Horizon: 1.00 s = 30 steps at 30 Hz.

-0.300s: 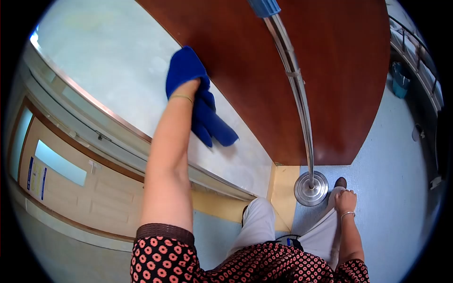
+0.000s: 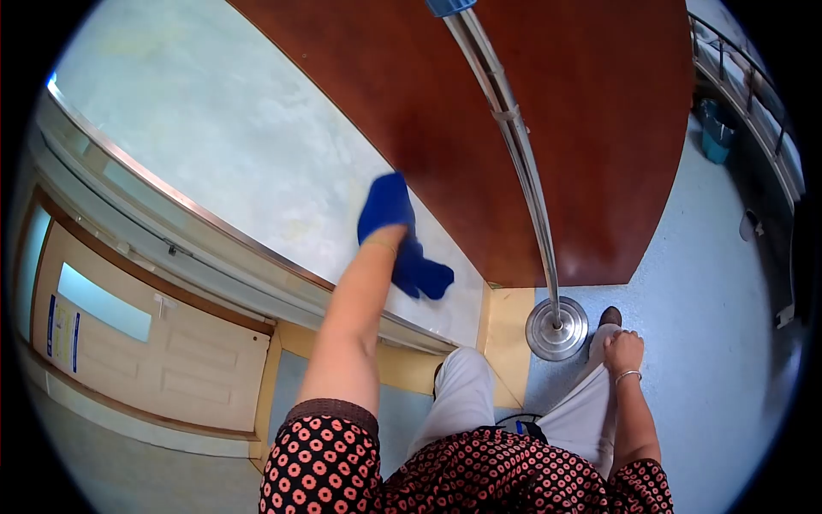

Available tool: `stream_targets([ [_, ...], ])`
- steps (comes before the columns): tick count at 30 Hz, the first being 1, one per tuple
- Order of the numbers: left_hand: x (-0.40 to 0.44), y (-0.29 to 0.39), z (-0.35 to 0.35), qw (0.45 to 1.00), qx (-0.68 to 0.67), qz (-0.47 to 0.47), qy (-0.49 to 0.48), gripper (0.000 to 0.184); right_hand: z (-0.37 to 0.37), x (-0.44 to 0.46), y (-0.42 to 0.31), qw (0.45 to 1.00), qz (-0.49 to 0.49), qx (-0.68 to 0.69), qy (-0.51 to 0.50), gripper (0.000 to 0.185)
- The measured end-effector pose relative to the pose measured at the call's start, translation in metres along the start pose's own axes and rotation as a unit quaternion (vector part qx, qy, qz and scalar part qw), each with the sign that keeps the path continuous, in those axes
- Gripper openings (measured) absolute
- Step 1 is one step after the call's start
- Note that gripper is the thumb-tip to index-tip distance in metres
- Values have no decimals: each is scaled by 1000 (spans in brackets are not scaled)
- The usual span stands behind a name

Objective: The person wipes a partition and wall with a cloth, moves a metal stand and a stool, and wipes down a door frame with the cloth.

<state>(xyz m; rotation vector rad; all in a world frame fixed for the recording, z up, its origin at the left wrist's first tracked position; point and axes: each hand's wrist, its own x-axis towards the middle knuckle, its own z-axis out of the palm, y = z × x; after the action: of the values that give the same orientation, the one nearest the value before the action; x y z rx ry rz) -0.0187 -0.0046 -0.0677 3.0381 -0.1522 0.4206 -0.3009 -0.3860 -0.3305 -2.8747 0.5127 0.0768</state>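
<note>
A blue cloth [image 2: 383, 204] lies against the white marbled surface [image 2: 231, 128], close to its edge with the brown wood panel. My left hand [image 2: 390, 233] is tucked into the cloth and holds it; the fingers are hidden under the fabric. Loose folds of the cloth hang beside the wrist, toward my body. My right hand [image 2: 623, 351] rests on my right knee, over the light grey trousers [image 2: 572, 420]. Its fingers are curled, and what they hold, if anything, does not show.
A metal pole [image 2: 527, 163] on a round base [image 2: 556, 329] stands in front of the brown wood panel [image 2: 599, 154]. A teal bin [image 2: 717, 133] sits by a railed bed [image 2: 753, 94] at right. A door [image 2: 154, 334] is at left.
My left hand and the blue cloth have moved down and right along the white surface, nearer my body. My right hand stays on the knee. The view has shifted slightly.
</note>
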Motion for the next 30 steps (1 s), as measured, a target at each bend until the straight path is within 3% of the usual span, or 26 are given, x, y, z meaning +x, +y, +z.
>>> stream_targets([
  [3,-40,-5,30,998,29,45,-19,28,2,0,-3,1000,0,-3,12,30],
  [9,-95,-13,20,993,29,116,-21,31,-2,1,-7,999,-15,-3,31,29],
  [12,-107,1,-34,994,41,102,16,31,1,3,-8,1000,-10,-5,20,28],
  [16,-100,-3,-116,926,201,225,226,27,-4,2,-12,1000,-15,-12,0,29],
  [17,-100,10,-149,944,239,148,171,22,-2,3,-10,1000,-16,-9,2,29],
  [19,-103,-2,-206,876,324,240,266,21,-1,4,-10,1000,-16,-16,-4,28],
  [20,-107,-16,-233,884,318,231,252,30,-1,6,-12,1000,-17,-18,-10,28],
  [24,-108,-28,-302,745,472,183,434,47,-1,5,-15,999,-26,-32,0,28],
  [25,-107,-34,-296,770,442,131,442,51,0,5,-15,999,-37,-29,7,29],
  [29,-104,-38,-226,847,180,94,492,75,-4,5,-22,999,-49,-21,5,30],
  [30,-108,-31,-205,844,134,106,509,75,-3,5,-21,999,-45,-24,0,30],
])
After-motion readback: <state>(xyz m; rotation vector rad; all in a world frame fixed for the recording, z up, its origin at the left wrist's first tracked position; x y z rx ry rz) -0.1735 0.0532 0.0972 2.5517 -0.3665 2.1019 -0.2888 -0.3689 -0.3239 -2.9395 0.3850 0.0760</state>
